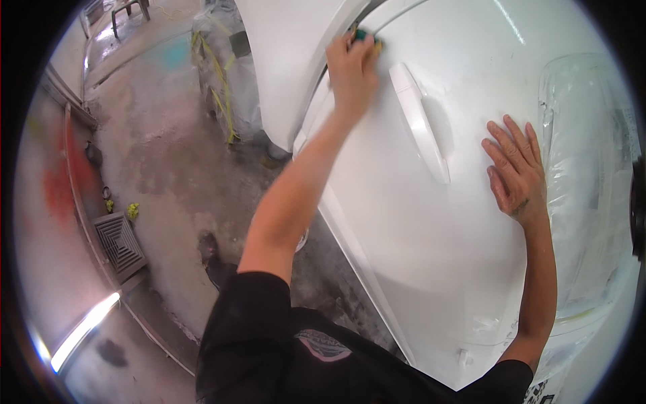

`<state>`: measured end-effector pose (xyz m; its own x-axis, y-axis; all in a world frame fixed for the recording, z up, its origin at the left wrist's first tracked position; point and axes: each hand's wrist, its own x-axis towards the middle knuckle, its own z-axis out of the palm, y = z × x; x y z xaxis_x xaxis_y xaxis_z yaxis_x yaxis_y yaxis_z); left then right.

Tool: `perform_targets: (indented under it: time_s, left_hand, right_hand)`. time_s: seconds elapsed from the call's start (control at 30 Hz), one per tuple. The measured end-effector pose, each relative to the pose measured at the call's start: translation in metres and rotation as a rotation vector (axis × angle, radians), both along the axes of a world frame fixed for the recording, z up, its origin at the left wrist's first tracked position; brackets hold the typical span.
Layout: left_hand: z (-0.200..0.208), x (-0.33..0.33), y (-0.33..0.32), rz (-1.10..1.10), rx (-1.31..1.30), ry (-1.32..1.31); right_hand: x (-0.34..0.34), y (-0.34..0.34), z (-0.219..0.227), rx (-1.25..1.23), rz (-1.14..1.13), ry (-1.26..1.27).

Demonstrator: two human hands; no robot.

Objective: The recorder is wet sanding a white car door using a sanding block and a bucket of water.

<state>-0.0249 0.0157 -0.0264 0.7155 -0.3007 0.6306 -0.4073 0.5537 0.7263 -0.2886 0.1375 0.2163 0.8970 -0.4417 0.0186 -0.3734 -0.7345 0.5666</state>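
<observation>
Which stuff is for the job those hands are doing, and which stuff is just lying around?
Seems part of the job:
- left hand, holding a small green thing
- right hand, spread at the white car panel
- clear plastic sheet on the panel's right

Probably just around:
- floor grate
- yellow clump beside it
- stool or chair

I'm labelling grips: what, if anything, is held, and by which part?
The left hand holds a small green object, gripped part mostly hidden; right hand holds nothing.
</observation>
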Motion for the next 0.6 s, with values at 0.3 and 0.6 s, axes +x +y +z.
perform_targets:
  time_s: [0.3,0.6]
  left_hand:
    - [-0.02,-0.014,0.025,-0.199,0.047,0.011]
    - [-0.008,0.015,-0.005,-0.105,0.05,-0.07]
  right_hand:
    - [0.005,-0.003,0.001,0.019,-0.029,0.027]
    - [0.004,-0.003,-0.003,0.024,-0.086,0.029]
